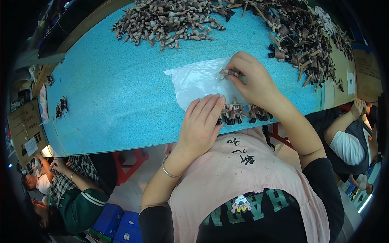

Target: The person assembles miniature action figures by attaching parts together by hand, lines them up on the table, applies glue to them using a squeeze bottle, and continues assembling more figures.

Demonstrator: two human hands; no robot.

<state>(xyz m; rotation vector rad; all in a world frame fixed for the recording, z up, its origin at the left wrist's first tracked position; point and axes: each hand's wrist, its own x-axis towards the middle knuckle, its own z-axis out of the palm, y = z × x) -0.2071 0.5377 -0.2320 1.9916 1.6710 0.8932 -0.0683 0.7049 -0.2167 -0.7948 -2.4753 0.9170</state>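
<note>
A small brown-and-cream figure piece (pixel 228 73) is pinched between the thumb and fingers of my right hand (pixel 253 79), just above a clear plastic bag (pixel 194 83). The bag lies flat on the blue tabletop, its upper left corner sticking out. My left hand (pixel 201 121) rests with fingers stretched out over the bag's lower edge, beside a row of small toy figures (pixel 235 112). These figures have dark feet and lie along the near edge of the table, under my right wrist. Part of the row is hidden by my hands.
A big heap of pale figure parts (pixel 162 20) covers the far middle of the table. Dark figures with brown stick-like pieces (pixel 302 48) are piled at the far right. A few dark pieces (pixel 61 107) lie at the left. Co-workers sit on both sides, near a red stool (pixel 131 164).
</note>
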